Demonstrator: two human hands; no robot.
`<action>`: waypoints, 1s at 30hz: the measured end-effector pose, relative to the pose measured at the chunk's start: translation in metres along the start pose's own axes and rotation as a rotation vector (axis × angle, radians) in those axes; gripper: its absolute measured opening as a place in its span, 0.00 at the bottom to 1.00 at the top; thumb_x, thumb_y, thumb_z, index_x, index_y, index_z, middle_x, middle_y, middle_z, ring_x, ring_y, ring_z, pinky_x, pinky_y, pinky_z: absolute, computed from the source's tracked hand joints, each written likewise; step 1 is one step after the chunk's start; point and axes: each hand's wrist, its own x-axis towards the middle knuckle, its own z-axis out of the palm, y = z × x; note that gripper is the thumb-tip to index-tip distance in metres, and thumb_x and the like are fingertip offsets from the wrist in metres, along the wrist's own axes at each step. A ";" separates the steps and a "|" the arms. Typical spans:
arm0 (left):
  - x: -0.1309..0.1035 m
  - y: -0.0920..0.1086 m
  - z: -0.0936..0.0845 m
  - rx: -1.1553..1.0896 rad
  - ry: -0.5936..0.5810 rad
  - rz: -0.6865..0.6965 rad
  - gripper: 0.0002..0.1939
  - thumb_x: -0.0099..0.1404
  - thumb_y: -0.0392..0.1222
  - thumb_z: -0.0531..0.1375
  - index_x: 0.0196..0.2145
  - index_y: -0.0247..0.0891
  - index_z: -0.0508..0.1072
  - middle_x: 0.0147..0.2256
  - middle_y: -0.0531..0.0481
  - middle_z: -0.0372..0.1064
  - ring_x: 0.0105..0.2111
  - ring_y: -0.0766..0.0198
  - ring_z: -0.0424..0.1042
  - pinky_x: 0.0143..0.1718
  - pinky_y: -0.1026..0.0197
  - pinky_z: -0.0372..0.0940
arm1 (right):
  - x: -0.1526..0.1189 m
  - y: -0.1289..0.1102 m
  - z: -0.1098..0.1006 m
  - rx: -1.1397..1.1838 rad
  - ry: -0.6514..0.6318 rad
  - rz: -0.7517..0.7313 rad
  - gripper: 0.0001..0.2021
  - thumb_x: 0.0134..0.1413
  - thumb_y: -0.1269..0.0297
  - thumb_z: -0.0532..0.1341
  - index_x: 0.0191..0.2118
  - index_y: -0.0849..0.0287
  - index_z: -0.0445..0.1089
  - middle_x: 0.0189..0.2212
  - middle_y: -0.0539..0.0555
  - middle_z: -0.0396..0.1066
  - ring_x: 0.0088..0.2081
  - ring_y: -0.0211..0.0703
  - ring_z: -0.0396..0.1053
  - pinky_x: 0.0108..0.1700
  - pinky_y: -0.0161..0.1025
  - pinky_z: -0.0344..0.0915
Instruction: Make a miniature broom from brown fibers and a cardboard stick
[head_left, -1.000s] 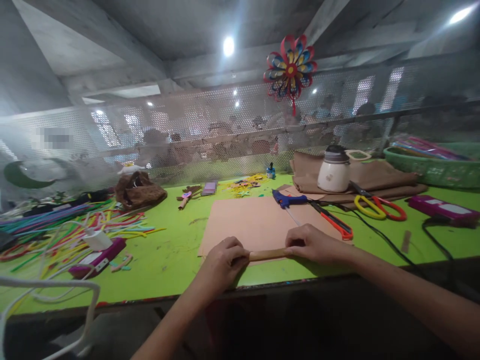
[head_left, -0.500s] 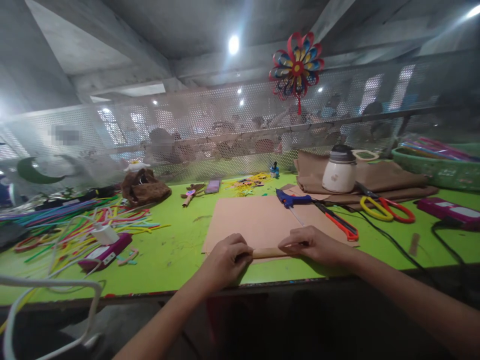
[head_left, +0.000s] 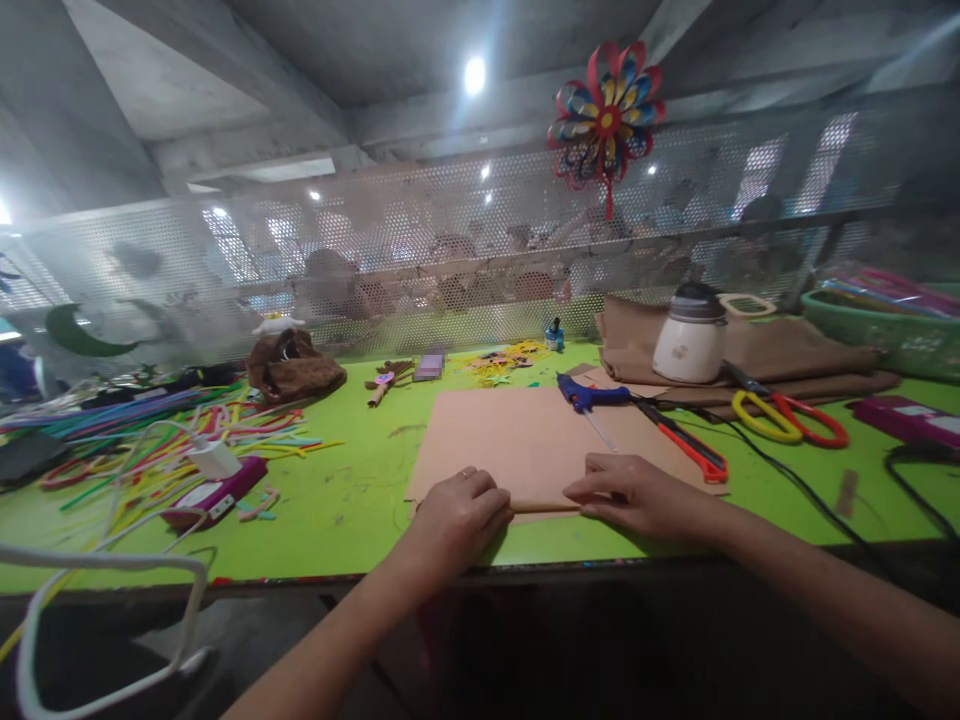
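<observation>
A brown paper sheet [head_left: 502, 440] lies on the green table, its near edge rolled or folded into a narrow strip [head_left: 541, 506]. My left hand [head_left: 466, 515] is closed over the left part of that strip, its fingers bent together. At the strip's right part, my right hand [head_left: 634, 495] presses with thumb and fingers together. The fingertips of both hands partly hide the strip. A blue glue gun [head_left: 591, 394] rests on the sheet's upper right, beside a red and black cutter knife [head_left: 686, 445].
Right: yellow and red scissors [head_left: 787, 418], a white bottle [head_left: 688, 335], folded brown material [head_left: 795, 350], a green basket [head_left: 862, 330], black cables. Left: a brown bag [head_left: 292, 368], a purple power strip [head_left: 217, 493], colourful sticks [head_left: 135, 430], a white metal frame [head_left: 112, 563].
The strip at the near edge looks flatter and narrower. My left hand's fingers have come down flatter over it, while my right hand stays at the strip's right part. The view has shifted slightly.
</observation>
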 end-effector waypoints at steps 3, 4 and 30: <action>0.001 -0.001 0.000 -0.019 -0.002 0.004 0.14 0.69 0.41 0.50 0.34 0.37 0.73 0.28 0.47 0.67 0.32 0.62 0.65 0.32 0.61 0.61 | 0.000 0.002 0.003 -0.012 0.012 -0.014 0.14 0.62 0.60 0.54 0.44 0.56 0.75 0.31 0.55 0.65 0.32 0.41 0.64 0.35 0.36 0.58; 0.002 -0.001 0.000 -0.037 -0.005 0.003 0.13 0.69 0.41 0.50 0.34 0.36 0.73 0.28 0.46 0.67 0.32 0.62 0.65 0.33 0.61 0.61 | 0.000 0.003 0.003 -0.012 0.020 -0.014 0.14 0.62 0.60 0.54 0.43 0.57 0.75 0.31 0.55 0.65 0.32 0.41 0.64 0.35 0.36 0.59; 0.011 -0.006 -0.009 -0.261 -0.203 -0.224 0.12 0.67 0.45 0.52 0.36 0.37 0.72 0.35 0.46 0.64 0.39 0.58 0.63 0.39 0.59 0.60 | 0.017 0.000 -0.013 0.040 -0.161 -0.038 0.18 0.66 0.57 0.47 0.46 0.57 0.72 0.32 0.56 0.64 0.38 0.44 0.62 0.41 0.39 0.59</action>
